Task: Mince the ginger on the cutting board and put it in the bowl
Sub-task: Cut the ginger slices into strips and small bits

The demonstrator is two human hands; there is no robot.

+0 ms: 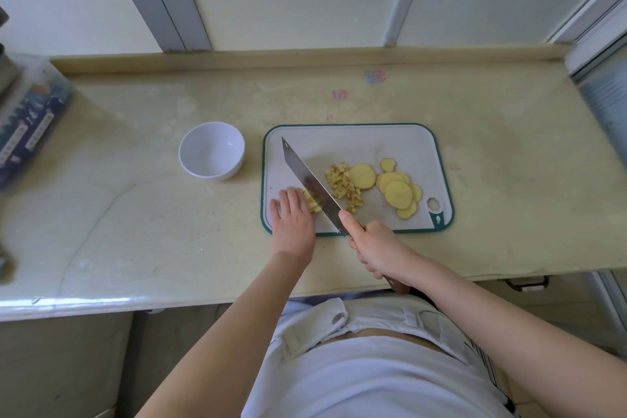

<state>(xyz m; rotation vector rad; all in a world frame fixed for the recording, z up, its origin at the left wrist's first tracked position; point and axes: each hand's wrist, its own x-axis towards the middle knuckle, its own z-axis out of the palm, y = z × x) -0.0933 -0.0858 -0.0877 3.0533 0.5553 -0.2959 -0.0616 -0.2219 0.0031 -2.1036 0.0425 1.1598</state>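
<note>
The left grip [293, 220] lies on the near left corner of the cutting board [356, 142], fingers fairly straight, steadying a small bundle of ginger strips [312, 204] against the board rather than wrapping round it. The right grip [376, 248] is closed firmly round the handle of the knife [310, 183], forefinger up near the heel. The blade runs diagonally across the board, just beside the left fingertips.

Right of the blade sits a pile of diced ginger [342, 183], still fairly coarse. Beyond it, a run of uncut ginger slices [398, 192] overlaps toward the board's right end. The white bowl [203, 141] stands on the surface [135, 214] just left of the board, with no ginger in it, so the task looks well short of halfway.

To do this cut well, the left fingertips should tuck back under the knuckles – they look exposed so near the edge. Keep the bundle tight and advance the blade in narrow, even steps. The dice probably needs a rocking pass afterwards to reach a true mince – tip held down, heel lifting
</note>
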